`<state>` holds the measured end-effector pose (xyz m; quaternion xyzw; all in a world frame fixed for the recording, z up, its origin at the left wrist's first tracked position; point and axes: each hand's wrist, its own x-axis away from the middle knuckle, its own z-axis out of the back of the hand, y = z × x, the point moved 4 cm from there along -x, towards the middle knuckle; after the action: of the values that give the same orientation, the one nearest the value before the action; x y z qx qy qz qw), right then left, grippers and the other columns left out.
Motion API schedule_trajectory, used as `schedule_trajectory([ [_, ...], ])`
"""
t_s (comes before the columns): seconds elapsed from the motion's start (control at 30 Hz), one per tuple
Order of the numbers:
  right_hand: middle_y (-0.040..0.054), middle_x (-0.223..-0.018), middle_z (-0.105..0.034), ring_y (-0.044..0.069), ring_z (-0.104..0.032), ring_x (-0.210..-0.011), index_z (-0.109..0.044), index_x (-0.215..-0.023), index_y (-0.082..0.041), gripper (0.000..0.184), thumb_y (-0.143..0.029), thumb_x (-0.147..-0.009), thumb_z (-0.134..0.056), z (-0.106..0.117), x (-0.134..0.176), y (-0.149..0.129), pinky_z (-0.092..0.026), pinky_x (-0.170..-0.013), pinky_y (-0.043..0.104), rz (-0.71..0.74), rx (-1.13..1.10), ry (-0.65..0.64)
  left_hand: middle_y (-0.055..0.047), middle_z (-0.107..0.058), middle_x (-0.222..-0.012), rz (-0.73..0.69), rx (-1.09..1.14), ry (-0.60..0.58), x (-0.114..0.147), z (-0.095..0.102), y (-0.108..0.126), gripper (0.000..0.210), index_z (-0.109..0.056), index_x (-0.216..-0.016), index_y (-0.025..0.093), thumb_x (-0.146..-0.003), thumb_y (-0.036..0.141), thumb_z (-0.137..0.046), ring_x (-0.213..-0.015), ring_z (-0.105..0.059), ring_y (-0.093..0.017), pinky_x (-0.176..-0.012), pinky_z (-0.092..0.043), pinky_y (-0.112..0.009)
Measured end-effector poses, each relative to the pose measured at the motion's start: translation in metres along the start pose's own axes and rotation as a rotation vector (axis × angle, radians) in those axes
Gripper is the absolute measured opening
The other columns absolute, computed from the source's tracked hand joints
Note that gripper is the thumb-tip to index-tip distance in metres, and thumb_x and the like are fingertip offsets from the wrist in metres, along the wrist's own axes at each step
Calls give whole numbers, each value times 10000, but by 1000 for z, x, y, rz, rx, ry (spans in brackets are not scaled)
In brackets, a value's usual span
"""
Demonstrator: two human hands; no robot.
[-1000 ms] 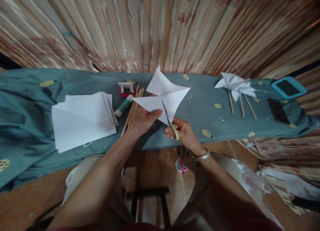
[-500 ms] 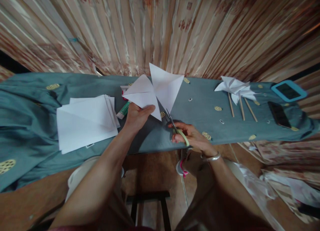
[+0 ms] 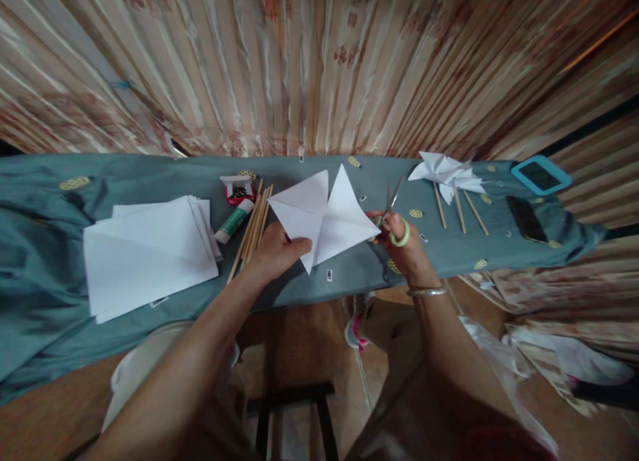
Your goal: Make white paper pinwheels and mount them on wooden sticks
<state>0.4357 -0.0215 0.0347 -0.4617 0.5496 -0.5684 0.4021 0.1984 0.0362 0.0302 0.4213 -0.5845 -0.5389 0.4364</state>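
Note:
A white sheet of paper (image 3: 344, 221), slit along diagonals into flaring triangular flaps, is pinched in my left hand (image 3: 282, 250), thumb on top. My right hand (image 3: 402, 241) has its fingers in the light-green handles of a pair of scissors (image 3: 391, 207). The scissors' blades are spread apart and point away from me. The right fingertips are close to the paper's right corner; whether they touch it I cannot tell. Just behind my left hand lie several wooden sticks (image 3: 256, 223), partly covered by it, next to a green-and-white glue stick (image 3: 234, 221).
A stack of white paper (image 3: 150, 255) lies on the left of the cloth-covered table (image 3: 359, 285). Beyond the glue stick is a small red open box (image 3: 238, 189). To the right are paper pinwheels on sticks (image 3: 446, 171), a phone (image 3: 526, 218) and a blue-framed device (image 3: 542, 175).
The paper has turned in my left hand, its right flap swinging down toward my right hand. The scissors have moved away from the paper's slit and now point upward with blades spread.

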Motion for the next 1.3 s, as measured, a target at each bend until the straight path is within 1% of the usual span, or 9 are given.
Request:
schedule_trajectory([
  [0.13,-25,-644,-634,122,-553,-587,-679,-775,-194,376,-512,-618,-804,-8,-6,3,-446,-584,255,-59,-10,-36,38,-624,-528,50,-119,-135,6,-13,-2,66,-674,-544,191,-551,158,-617,-499,-536,-142,-460,-385,-223],
  [0.3,-29,-616,-657,138,-596,-576,-622,-668,-203,317,-405,-554,-838,-23,-4,2,-463,-551,259,-104,-26,-42,36,-607,-491,67,-55,-61,6,-11,-4,68,-649,-504,190,-568,204,-667,-483,-536,-144,-457,-395,-230],
  [0.47,-36,-581,-670,151,-627,-543,-622,-692,-205,292,-352,-544,-827,-29,-2,7,-475,-497,254,-137,-137,99,-16,-704,-638,145,265,-39,7,-15,-8,133,-713,-628,187,-575,304,-747,-623,-634,-182,-604,-520,-276],
  [0.63,17,-664,-729,206,-687,-632,-634,-724,-180,259,-316,-562,-783,-26,-12,13,-555,-565,308,-135,-321,239,-75,-739,-901,342,596,-96,13,-28,-9,213,-712,-828,165,-650,280,-741,-794,-694,-196,-762,-570,-331],
  [0.77,20,-730,-751,218,-705,-719,-644,-736,-182,232,-278,-554,-751,-30,-18,14,-576,-605,306,-153,-454,265,-118,-730,-908,483,808,-48,21,-36,-10,191,-684,-857,139,-749,296,-687,-881,-713,-209,-823,-563,-306],
  [0.87,27,-747,-754,218,-702,-734,-650,-751,-179,262,-279,-539,-768,-39,-16,15,-569,-601,300,-157,-470,267,-127,-730,-930,525,851,-66,28,-41,-10,164,-682,-845,126,-747,256,-698,-917,-710,-213,-807,-567,-283],
  [1.0,30,-698,-729,206,-676,-683,-626,-729,-174,331,-364,-532,-812,-59,-9,22,-535,-580,297,-144,-379,222,-52,-726,-845,511,782,-11,32,-42,-11,141,-664,-798,153,-683,145,-746,-838,-697,-176,-841,-567,-315],
  [1.1,-9,-650,-685,159,-625,-615,-604,-727,-187,372,-435,-548,-817,-72,-6,23,-494,-566,274,-115,-302,143,-34,-729,-968,473,720,73,30,-39,-12,274,-665,-893,177,-647,103,-761,-928,-683,-191,-872,-565,-354],
  [1.3,-22,-622,-619,109,-520,-548,-622,-750,-203,418,-596,-663,-734,-78,3,7,-425,-532,239,-25,-113,-21,-26,-728,-1011,351,660,184,14,-17,-5,365,-637,-982,201,-645,116,-747,-947,-689,-219,-832,-577,-389],
])
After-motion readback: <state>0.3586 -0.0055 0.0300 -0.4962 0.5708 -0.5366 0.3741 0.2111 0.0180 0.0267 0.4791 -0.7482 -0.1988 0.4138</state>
